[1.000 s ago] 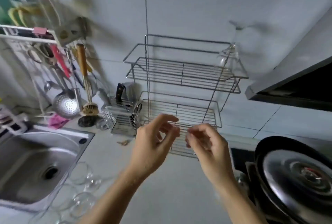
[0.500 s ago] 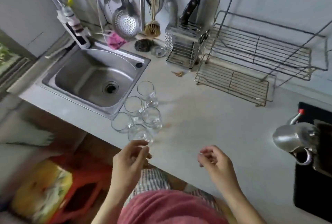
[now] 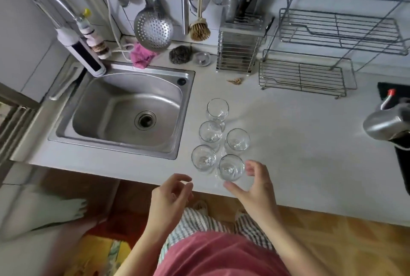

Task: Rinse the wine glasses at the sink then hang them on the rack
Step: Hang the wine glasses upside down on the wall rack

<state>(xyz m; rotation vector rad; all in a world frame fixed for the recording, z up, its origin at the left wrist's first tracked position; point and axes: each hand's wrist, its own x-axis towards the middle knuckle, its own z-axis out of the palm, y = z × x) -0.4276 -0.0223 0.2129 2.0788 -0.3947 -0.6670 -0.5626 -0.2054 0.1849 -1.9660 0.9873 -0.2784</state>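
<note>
Steel sink (image 3: 111,145) beside five wine glasses (image 3: 210,134); right grip (image 3: 255,189) spread at nearest glass (image 3: 231,167); left grip (image 3: 170,198) slack, empty.

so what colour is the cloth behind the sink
Pink; the cloth lies crumpled on the counter behind the sink, clearest in the head view.

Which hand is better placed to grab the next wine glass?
Right. The right hand is open beside the nearest wine glass, thumb on its near side, fingers at its right side. The left hand hangs loosely curled, empty, short of the counter edge, farther off.
</note>
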